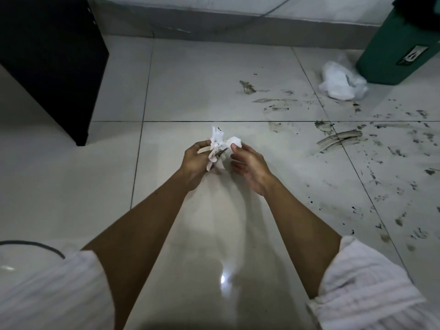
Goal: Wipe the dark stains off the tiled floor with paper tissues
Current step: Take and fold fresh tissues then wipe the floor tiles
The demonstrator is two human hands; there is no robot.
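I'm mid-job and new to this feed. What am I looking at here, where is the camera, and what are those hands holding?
There is no machine here. One wide-angle camera sits on a person's head, looking forward and down, so the two bare arms are the person's own. The left hand and right hand together hold a crumpled, smudged paper tissue above the tiled floor. Dark stains cover the tiles to the right, not yet wiped. A white plastic bag of tissues lies near a green bin at upper right. A black cabinet stands at upper left.
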